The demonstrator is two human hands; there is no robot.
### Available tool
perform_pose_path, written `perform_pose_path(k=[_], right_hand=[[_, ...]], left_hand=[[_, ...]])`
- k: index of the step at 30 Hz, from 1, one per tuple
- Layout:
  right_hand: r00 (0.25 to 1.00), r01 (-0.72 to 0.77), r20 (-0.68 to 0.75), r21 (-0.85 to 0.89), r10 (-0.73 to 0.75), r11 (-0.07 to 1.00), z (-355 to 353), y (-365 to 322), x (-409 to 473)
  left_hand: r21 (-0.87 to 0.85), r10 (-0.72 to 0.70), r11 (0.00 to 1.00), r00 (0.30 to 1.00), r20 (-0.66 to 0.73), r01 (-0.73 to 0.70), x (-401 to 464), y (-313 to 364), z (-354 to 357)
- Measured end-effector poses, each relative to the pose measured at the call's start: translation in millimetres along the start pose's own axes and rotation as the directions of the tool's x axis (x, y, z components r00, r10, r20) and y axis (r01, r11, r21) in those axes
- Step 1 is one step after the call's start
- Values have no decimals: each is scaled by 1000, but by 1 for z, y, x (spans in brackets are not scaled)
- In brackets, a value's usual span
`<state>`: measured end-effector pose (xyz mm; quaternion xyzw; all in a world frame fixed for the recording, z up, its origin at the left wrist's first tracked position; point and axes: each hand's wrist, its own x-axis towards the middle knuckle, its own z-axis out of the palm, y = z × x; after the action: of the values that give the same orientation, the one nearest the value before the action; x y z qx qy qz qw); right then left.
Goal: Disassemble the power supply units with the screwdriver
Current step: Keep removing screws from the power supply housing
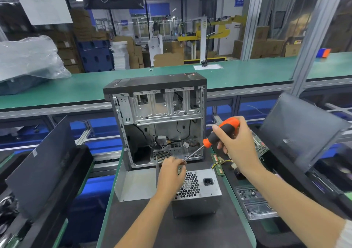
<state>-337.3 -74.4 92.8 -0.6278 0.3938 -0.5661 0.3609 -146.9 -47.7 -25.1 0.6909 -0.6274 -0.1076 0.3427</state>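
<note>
PSU (198,194) sits on the dark mat (152,228) in the middle of the bench, fan grille and power socket facing up, just in front of the open PC case (158,122). A bent sheet-metal cover (133,184) stands against its left side, touching. Right hand (238,144) grips the orange/black handle of the screwdriver (219,133), fingers curled round it, shaft angled down and left w/ the tip at the PSU's far top edge. Left hand (171,173) rests on that same edge by the grille, fingertips bunched right at the tip; looks like they pinch the tip or a small screw there, but it's too small to tell which. PC case stands upright, side panel off, drive cage and loose cables showing inside. Right of the PSU: a green RAM stick (218,164) and a bundle of coloured wires (224,163) on the mat, circuit boards (253,202) nearer the bench edge. Dark panels (297,131) lean at both sides. Behind, a long green conveyor table (76,89) w/ a plastic bag (28,57) at far left.
</note>
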Motion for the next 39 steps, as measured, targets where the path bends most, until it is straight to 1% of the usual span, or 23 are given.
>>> perform_pose_path(k=[3, 5, 7, 9, 11, 13, 19, 22, 24, 27, 31, 39], right_hand=[[996, 88, -20, -80, -90, 993, -2, -5, -1], [984, 169, -23, -195, -177, 966, -3, -7, -3], [965, 245, -5, -338, -262, 909, -3, -6, -7], [952, 281, -1, -401, -307, 872, -3, -4, -11], [952, 277, -12, -392, -306, 878, 0, -2, -16], [959, 260, -10, -373, -284, 890, 4, 0, -18], [953, 300, 88, -392, -290, 870, 13, 5, -22], [945, 326, 118, -409, -305, 852, 15, 9, -25], [948, 319, 135, -403, -289, 858, 15, 10, -26], [945, 328, 136, -395, -298, 858, 14, 11, -28], [954, 299, 149, -394, -260, 869, 13, 12, -30], [961, 275, 140, -376, -239, 885, 12, 7, -33]], left_hand=[[170, 71, 982, 995, 71, -82, 3, 8, 10], [246, 93, 962, 990, 105, -116, 0, 7, 17], [262, 117, 955, 989, 93, -138, -5, 3, 21], [294, 194, 934, 979, 58, -202, -9, 1, 24], [332, 238, 912, 970, 50, -241, -12, 3, 24], [329, 231, 915, 972, 51, -234, -13, 3, 23], [337, 208, 915, 975, 75, -221, -19, 5, 20], [332, 204, 919, 977, 65, -214, -20, 6, 20], [336, 198, 919, 978, 66, -208, -21, 6, 20], [335, 191, 920, 979, 66, -203, -21, 6, 20], [339, 189, 919, 980, 71, -201, -20, 5, 21], [338, 194, 919, 979, 62, -204, -19, 5, 22]])
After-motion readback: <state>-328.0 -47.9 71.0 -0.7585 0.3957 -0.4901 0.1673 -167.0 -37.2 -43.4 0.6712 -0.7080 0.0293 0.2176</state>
